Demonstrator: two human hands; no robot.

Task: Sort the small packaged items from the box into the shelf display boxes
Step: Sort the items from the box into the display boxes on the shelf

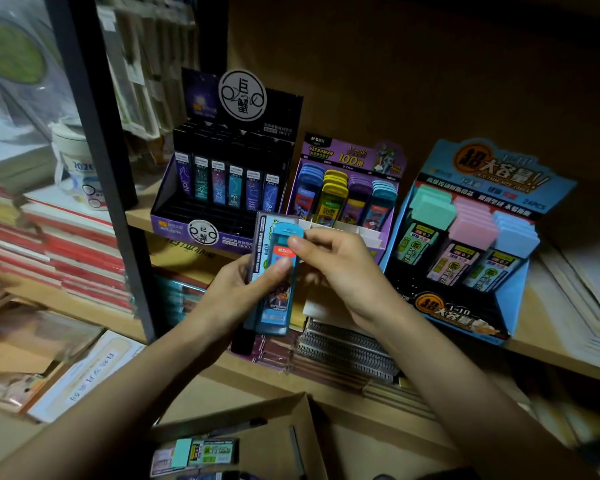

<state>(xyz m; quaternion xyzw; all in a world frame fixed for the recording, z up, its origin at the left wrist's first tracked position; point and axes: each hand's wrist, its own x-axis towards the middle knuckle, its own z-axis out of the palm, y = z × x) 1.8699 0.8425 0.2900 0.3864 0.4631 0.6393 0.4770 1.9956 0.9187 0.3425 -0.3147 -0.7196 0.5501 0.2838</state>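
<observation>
My left hand grips a small stack of lead-refill cases in front of the shelf. The front one is a blue case with a blue cap. My right hand pinches the top of that blue case with thumb and fingers. On the shelf stand three display boxes: a dark purple one at the left, a light purple one in the middle, a blue one at the right. The cardboard box sits low in front, holding a mint-capped case and others.
Stacks of red-edged notebooks fill the left shelf behind a black upright post. Spiral notebooks lie on the shelf under the display boxes. White paper stacks lie at the right end of the shelf.
</observation>
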